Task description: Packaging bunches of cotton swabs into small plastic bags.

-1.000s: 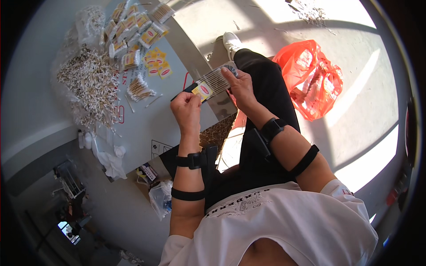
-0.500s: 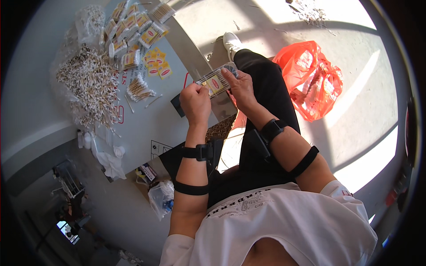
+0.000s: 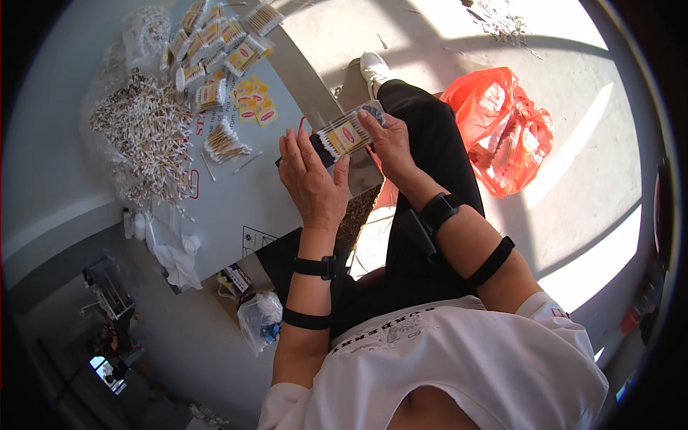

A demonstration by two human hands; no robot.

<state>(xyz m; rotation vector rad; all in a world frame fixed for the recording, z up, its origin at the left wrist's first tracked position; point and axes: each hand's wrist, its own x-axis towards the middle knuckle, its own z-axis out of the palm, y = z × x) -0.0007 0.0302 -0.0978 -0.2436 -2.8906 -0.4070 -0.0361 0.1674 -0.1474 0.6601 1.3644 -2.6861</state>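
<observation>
My right hand grips one end of a clear plastic pack of cotton swabs, thumb on top. Through the film show a yellow card and white swab tips at the end facing my left hand. My left hand is open beside that end, fingers stretched out and thumb apart, holding nothing. Beneath the pack, a flat black piece lies at the table's edge. A small bunch of loose cotton swabs and several yellow cards lie to the left on the table.
A large heap of loose cotton swabs fills the table's left side. Filled swab packs are piled at the far end. On the floor at right sits a red plastic bag. A crumpled white cloth hangs near the table's near-left corner.
My left hand has let go of the pack's end and opened from a closed grip, its fingers now spread. My right hand and the pack have hardly moved.
</observation>
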